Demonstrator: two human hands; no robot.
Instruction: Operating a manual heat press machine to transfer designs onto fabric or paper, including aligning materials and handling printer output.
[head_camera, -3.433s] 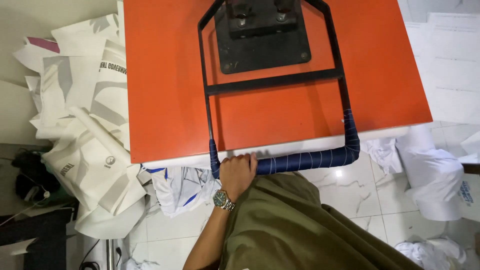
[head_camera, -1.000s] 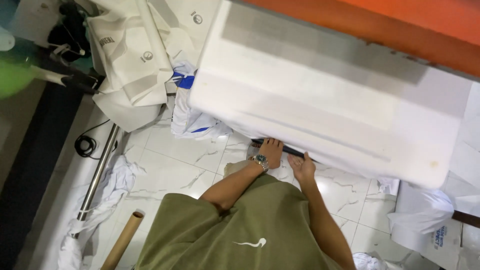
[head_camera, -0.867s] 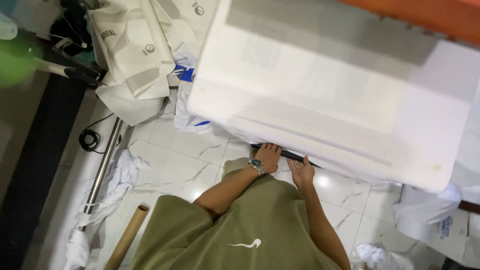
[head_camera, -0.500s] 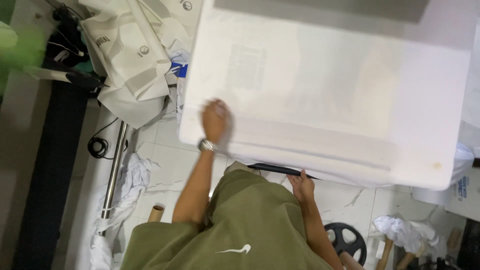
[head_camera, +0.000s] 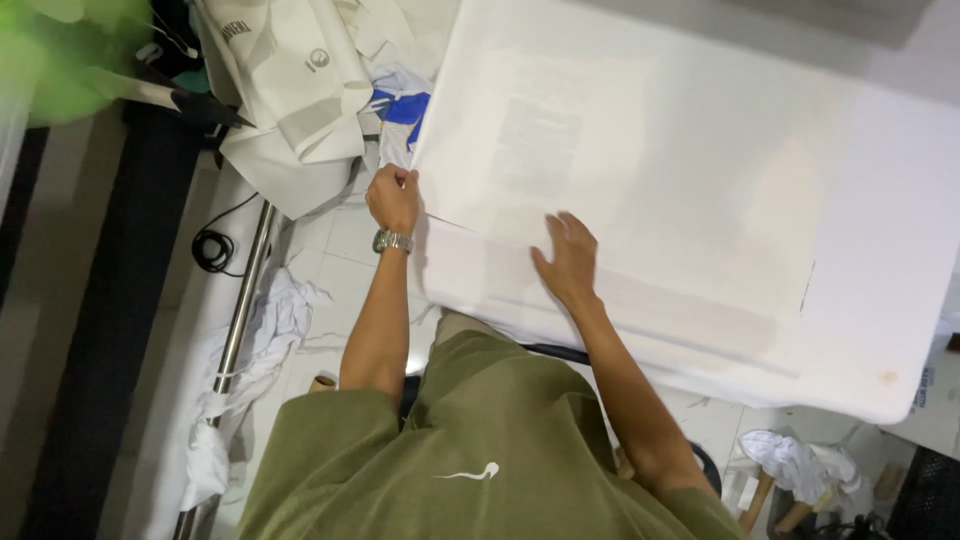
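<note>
White counter (head_camera: 880, 330) is filling most of the view, a broad padded slab running from upper left down to the lower right, and a large white sheet (head_camera: 640, 170) is lying flat across it with a faint grey block of print showing through near its middle. The sheet's long axis is running along the counter, away to the person's right, so nearly all of it is lying to the right of and beyond both hands.

Off the counter's left end, a heap of white printed fabric bags (head_camera: 290, 90) is spilling over the floor, with a blue and white piece beside it. Below that, a metal pole (head_camera: 235, 330) is slanting across the pale floor tiles, a black cable is coiling next to it, and crumpled white cloth is lying along it.

The person in the olive shirt is leaning in at the near edge. Their left hand (head_camera: 393, 197), a metal watch (head_camera: 391, 241) on its wrist, is sitting right at the sheet's near left corner, its grip clenched on that corner with the fingers curled over the edge. Their right hand (head_camera: 568, 258) is resting further in along the near edge, palm down and fingers spread, its grip released, pressing flat on the sheet rather than grasping it.

So the left hand is the one nearer the corner, and the right is the one nearer the sheet's middle.
</note>
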